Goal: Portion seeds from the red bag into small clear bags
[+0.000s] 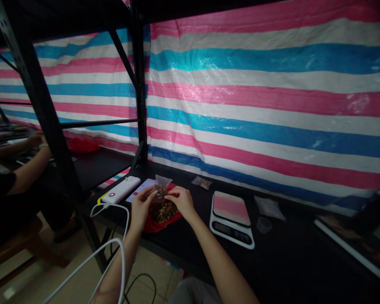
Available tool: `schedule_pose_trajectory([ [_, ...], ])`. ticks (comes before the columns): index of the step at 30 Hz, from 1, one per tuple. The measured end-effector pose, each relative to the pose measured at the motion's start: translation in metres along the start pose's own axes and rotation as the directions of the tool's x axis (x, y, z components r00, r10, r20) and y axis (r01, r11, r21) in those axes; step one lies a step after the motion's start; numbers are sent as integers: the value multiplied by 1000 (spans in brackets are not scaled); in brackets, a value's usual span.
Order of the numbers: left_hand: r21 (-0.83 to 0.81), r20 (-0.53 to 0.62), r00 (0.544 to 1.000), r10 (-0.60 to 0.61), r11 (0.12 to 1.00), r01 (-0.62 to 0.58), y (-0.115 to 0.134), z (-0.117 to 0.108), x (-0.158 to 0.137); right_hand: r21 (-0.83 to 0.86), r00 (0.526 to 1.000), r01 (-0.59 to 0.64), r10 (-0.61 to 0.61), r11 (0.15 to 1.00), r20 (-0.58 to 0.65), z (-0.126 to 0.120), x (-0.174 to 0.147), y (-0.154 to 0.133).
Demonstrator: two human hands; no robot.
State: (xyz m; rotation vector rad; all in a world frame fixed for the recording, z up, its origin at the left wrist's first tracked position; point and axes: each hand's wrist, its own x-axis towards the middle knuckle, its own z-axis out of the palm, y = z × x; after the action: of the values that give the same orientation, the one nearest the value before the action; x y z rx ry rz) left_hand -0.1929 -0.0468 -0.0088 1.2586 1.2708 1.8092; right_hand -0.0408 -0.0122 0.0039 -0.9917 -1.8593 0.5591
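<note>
Between my two hands is a small clear plastic bag [161, 185] with some brownish pieces inside. My left hand [142, 206] pinches it on the left side, and my right hand [182, 202] pinches its right edge. Just below them, a red plastic bag [153, 226] lies spread on the black table, holding a heap of small brown and yellowish pieces [165, 211]. What exactly the pieces are is too small to tell. Another small filled clear bag [202, 183] rests at the back of the table.
Right of my hands stand a white digital scale [231, 219], a small clear cup [264, 225] and a clear bag [270, 207]. To the left lie a white power bank [122, 190], its cable [122, 253] and a phone [141, 190]. A black shelf post [41, 93] separates another person's arms [31, 169].
</note>
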Motion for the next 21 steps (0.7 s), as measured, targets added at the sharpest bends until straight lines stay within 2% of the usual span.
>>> schedule_pose_trajectory([
  [6,59,68,997,24,998,-28,-1,6,-2,-5,999,-9,9,1000,-53,3,0,1],
  [11,131,79,995,56,989,-66,0,0,-1,12,997,0,1,1000,-78,2,0,1],
  [18,87,125,991,41,995,-52,5,0,-2,15,998,10,-9,1000,-63,3,-2,-2],
  [21,92,107,993,51,994,-61,4,2,-3,12,997,18,-17,1000,-73,3,-2,-3],
])
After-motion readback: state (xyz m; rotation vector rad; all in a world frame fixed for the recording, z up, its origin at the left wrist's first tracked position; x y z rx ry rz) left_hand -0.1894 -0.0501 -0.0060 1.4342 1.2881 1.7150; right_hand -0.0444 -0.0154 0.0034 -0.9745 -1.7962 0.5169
